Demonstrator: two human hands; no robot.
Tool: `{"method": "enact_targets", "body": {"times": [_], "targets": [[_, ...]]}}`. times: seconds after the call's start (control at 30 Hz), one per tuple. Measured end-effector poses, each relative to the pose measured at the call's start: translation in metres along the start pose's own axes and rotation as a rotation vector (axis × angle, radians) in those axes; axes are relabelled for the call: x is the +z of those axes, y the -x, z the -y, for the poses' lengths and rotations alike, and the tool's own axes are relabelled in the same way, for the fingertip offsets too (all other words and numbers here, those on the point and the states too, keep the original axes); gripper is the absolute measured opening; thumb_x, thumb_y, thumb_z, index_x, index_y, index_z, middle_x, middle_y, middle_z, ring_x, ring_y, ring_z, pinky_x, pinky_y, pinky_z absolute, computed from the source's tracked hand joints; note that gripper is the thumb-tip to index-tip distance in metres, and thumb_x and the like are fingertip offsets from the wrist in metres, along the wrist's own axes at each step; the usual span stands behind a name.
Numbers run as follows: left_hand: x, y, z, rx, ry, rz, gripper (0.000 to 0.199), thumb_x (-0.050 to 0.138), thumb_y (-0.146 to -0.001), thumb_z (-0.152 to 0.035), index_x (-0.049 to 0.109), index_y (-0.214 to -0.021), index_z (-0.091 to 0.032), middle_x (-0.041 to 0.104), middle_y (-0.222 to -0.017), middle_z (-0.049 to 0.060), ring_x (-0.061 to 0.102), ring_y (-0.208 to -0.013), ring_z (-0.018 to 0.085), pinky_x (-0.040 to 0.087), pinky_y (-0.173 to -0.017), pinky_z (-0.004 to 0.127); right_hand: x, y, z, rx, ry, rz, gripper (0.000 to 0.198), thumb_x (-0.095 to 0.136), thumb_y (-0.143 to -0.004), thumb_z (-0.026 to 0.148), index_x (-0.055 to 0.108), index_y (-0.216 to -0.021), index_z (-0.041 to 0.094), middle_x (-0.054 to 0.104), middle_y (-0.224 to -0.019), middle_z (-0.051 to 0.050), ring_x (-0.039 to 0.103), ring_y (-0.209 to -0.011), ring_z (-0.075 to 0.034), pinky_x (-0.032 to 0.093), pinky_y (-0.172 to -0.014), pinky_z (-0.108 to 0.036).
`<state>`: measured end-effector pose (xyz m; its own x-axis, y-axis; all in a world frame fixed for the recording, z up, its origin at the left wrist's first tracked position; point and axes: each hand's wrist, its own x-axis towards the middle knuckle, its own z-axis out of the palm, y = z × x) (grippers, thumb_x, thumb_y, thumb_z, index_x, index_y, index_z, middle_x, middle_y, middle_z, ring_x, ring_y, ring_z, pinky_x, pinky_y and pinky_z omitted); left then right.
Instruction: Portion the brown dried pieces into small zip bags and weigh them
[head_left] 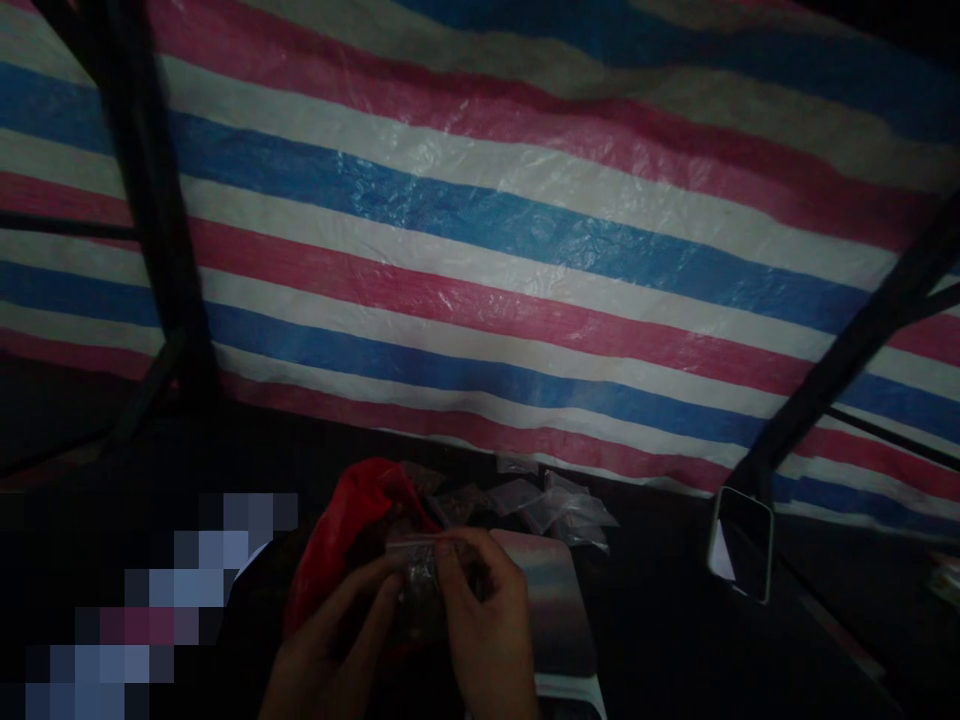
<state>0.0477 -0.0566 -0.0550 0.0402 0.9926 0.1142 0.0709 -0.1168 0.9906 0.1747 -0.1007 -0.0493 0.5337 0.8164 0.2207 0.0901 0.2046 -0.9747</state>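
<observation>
Between my two hands is a small clear zip bag (pixel 420 572), its top edge pinched by the fingers on both sides. My left hand (pixel 341 630) grips the bag's left side with thumb and forefinger. On the right side my right hand (pixel 487 615) is closed on the zip edge. Dark contents seem to sit low in the bag, too dim to make out. Right behind the hands stands an open red plastic bag (pixel 337 530) with dark stuff inside. Beside my right hand lies a small scale (pixel 551 610) with a shiny flat plate.
Several clear zip bags (pixel 559 505) lie in a loose pile behind the scale. Filled zip bags (pixel 461 503) rest near the red bag. A phone (pixel 741 545) leans at the right by a dark metal post (pixel 817 390). A striped plastic sheet (pixel 480 260) hangs at the back.
</observation>
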Motion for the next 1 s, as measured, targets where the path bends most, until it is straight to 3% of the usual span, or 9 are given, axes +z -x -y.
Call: {"method": "enact_targets", "body": {"times": [0.17,0.27,0.4,0.5,0.57,0.63,0.7,0.83,1.0], "targets": [[0.002,0.002,0.001,-0.002,-0.013,0.006,0.032,0.07,-0.062,-0.058,0.083,-0.073,-0.031,0.084,-0.076,0.001,0.083,-0.072,0.025,0.068,-0.067,0.028,0.001,0.002,0.003,0.003,0.01,-0.014,0.031,0.071,-0.087,0.051,0.079,-0.087,0.021,0.08,-0.08,-0.006,0.075,-0.076,-0.023,0.057,-0.066,-0.027],[0.002,0.003,0.014,0.089,-0.052,0.024,0.033,0.069,-0.07,-0.058,0.084,-0.081,-0.03,0.086,-0.084,0.001,0.083,-0.077,0.024,0.068,-0.072,0.028,-0.011,0.0,0.007,-0.04,0.07,-0.054,0.034,0.068,-0.088,0.053,0.079,-0.087,0.02,0.079,-0.079,-0.006,0.074,-0.073,-0.022,0.056,-0.063,-0.026],[0.0,0.001,0.029,0.324,-0.158,-0.059,0.034,0.061,-0.086,-0.053,0.084,-0.096,-0.03,0.086,-0.099,0.001,0.083,-0.093,0.022,0.066,-0.088,0.03,-0.054,-0.01,0.002,-0.09,0.199,-0.297,0.043,0.069,-0.084,0.06,0.08,-0.09,0.019,0.08,-0.08,-0.007,0.074,-0.074,-0.024,0.058,-0.067,-0.031],[-0.004,-0.001,0.03,0.448,-0.199,-0.106,0.031,0.059,-0.091,-0.048,0.082,-0.094,-0.028,0.085,-0.096,0.001,0.082,-0.09,0.021,0.066,-0.087,0.029,-0.09,-0.016,-0.009,-0.038,0.376,-0.283,0.047,0.066,-0.084,0.062,0.082,-0.094,0.019,0.081,-0.082,-0.01,0.075,-0.075,-0.028,0.058,-0.071,-0.036],[-0.006,-0.001,0.026,0.489,-0.222,-0.111,0.029,0.059,-0.092,-0.047,0.08,-0.091,-0.027,0.084,-0.092,0.002,0.081,-0.086,0.02,0.065,-0.085,0.029,-0.106,-0.017,-0.016,-0.096,0.539,-0.324,0.046,0.065,-0.085,0.059,0.083,-0.099,0.019,0.083,-0.097,-0.014,0.076,-0.092,-0.032,0.058,-0.087,-0.045],[-0.008,-0.001,0.022,0.499,-0.245,-0.103,0.027,0.059,-0.092,-0.045,0.08,-0.09,-0.027,0.083,-0.091,0.002,0.08,-0.085,0.02,0.065,-0.085,0.028,-0.116,-0.015,-0.019,-0.191,0.66,-0.435,0.047,0.061,-0.088,0.057,0.083,-0.105,0.018,0.081,-0.112,-0.018,0.072,-0.109,-0.035,0.052,-0.102,-0.051],[-0.01,0.0,0.019,0.477,-0.27,-0.104,0.026,0.059,-0.092,-0.044,0.079,-0.089,-0.027,0.083,-0.091,0.001,0.08,-0.086,0.019,0.064,-0.086,0.029,-0.122,-0.014,-0.017,-0.24,0.674,-0.585,0.05,0.055,-0.09,0.057,0.082,-0.106,0.017,0.079,-0.114,-0.019,0.071,-0.111,-0.035,0.051,-0.104,-0.051],[-0.013,0.001,0.022,0.449,-0.302,-0.104,0.025,0.058,-0.093,-0.041,0.078,-0.09,-0.026,0.083,-0.094,0.001,0.08,-0.091,0.02,0.062,-0.091,0.029,-0.133,-0.011,-0.008,-0.141,0.537,-0.847,0.05,0.052,-0.09,0.057,0.08,-0.103,0.017,0.08,-0.112,-0.017,0.073,-0.109,-0.033,0.054,-0.098,-0.044],[-0.015,0.001,0.019,0.487,-0.363,-0.133,0.025,0.056,-0.094,-0.042,0.075,-0.09,-0.026,0.083,-0.093,0.001,0.08,-0.09,0.022,0.062,-0.091,0.031,-0.14,-0.011,-0.002,-0.034,0.445,-0.99,0.049,0.055,-0.086,0.057,0.079,-0.102,0.018,0.081,-0.112,-0.015,0.073,-0.112,-0.036,0.054,-0.097,-0.044]]}}
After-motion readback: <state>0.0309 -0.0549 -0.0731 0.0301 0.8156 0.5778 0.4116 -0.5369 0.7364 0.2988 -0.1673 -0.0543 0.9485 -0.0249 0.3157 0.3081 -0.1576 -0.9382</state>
